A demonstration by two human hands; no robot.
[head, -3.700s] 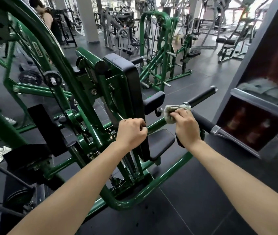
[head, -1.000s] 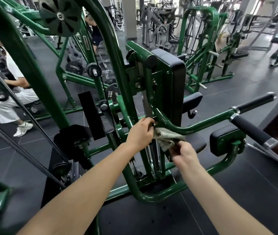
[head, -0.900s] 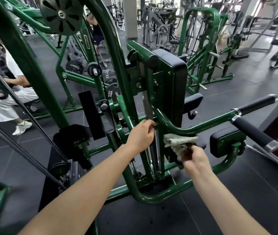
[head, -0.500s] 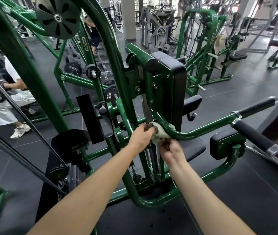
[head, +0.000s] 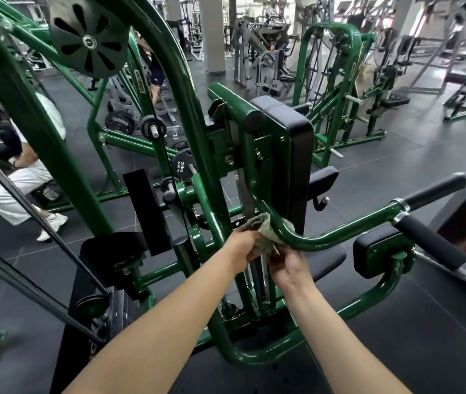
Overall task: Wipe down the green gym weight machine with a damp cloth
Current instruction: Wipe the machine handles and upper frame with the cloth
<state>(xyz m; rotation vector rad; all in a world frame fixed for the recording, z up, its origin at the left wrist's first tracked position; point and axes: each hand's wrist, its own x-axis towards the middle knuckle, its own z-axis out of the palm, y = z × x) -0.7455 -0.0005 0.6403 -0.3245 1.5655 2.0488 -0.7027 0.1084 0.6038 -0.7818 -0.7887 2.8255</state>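
Observation:
The green weight machine (head: 339, 233) stands in front of me, with a black upright back pad (head: 294, 155) and a curved green handle bar running right to black grips (head: 430, 243). A grey-green cloth (head: 265, 237) is wrapped round the bend of that bar, just left of the pad. My left hand (head: 241, 245) grips the cloth's left part from below and behind the bar. My right hand (head: 287, 267) holds the cloth's lower right end under the bar. Both forearms reach in from the bottom edge.
A black seat pad (head: 328, 257) lies under the bar, a small black pad (head: 379, 254) to its right. A seated person in white trousers (head: 18, 183) is at the left. A 20 kg plate (head: 182, 166) and other green machines (head: 334, 89) stand behind on dark floor tiles.
A second ago my right hand slid the cloth right along the bar. It has come back to the bend, and now both hands hold the cloth round it.

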